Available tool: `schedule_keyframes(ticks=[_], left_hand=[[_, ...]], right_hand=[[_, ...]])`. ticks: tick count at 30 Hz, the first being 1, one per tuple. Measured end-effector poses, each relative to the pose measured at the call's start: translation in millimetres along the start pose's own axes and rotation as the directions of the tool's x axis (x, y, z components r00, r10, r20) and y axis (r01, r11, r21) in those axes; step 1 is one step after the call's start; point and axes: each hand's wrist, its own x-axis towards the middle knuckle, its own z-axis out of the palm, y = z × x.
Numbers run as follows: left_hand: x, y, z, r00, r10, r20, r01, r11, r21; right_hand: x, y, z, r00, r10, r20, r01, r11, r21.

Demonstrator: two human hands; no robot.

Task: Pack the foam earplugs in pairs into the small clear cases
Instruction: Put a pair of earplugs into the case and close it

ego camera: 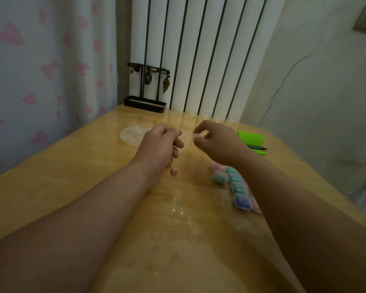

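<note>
Both hands hover over the wooden table (76, 187). My right hand (218, 142) pinches a small pale item (197, 135) between thumb and forefinger; blur hides whether it is a clear case or an earplug. My left hand (161, 144) is just to its left with its fingers curled inward, and whether anything lies inside them is hidden. A row of several small clear cases (234, 185) holding teal, blue and pink earplugs lies on the table, partly under my right forearm.
A crumpled clear plastic bag (132, 135) lies beyond my left hand. A green pad (253, 139) with a black pen (258, 147) on it sits at the right. A black jewellery stand (146, 92) stands at the table's far edge before a radiator.
</note>
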Motion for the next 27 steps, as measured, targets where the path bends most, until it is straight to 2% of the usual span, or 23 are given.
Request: schedule_keyframes(ticks=[4, 6, 9, 12, 19, 21, 24, 27], left_hand=[[-8, 1, 7, 0.996, 0.004, 0.09, -0.023, 0.977, 0.212], [-12, -2, 12, 0.988, 0.031, 0.15, -0.075, 0.952, 0.297], [-16, -5, 14, 0.979, 0.081, 0.186, -0.139, 0.938, 0.319], [-17, -5, 15, 0.972, 0.126, 0.2, -0.187, 0.926, 0.328], [-17, -6, 14, 0.959, 0.185, 0.217, -0.248, 0.917, 0.311], [-17, -6, 14, 0.957, 0.193, 0.215, -0.251, 0.925, 0.286], [-16, -5, 13, 0.959, 0.209, 0.192, -0.254, 0.934, 0.251], [-15, -4, 12, 0.962, 0.21, 0.174, -0.25, 0.933, 0.26]], right_hand=[[-36, -24, 0, 0.988, 0.066, -0.139, 0.0, 0.904, 0.427], [-49, -32, 8, 0.983, 0.108, -0.15, -0.01, 0.841, 0.541], [-58, -37, 16, 0.981, 0.147, -0.123, -0.034, 0.764, 0.645], [-60, -35, 18, 0.975, 0.177, -0.134, -0.043, 0.741, 0.67], [-58, -34, 27, 0.951, 0.304, -0.053, -0.169, 0.656, 0.736], [-58, -35, 25, 0.944, 0.327, -0.032, -0.187, 0.613, 0.767], [-58, -38, 21, 0.938, 0.34, 0.071, -0.252, 0.527, 0.812], [-58, -41, 23, 0.94, 0.298, 0.164, -0.315, 0.58, 0.751]])
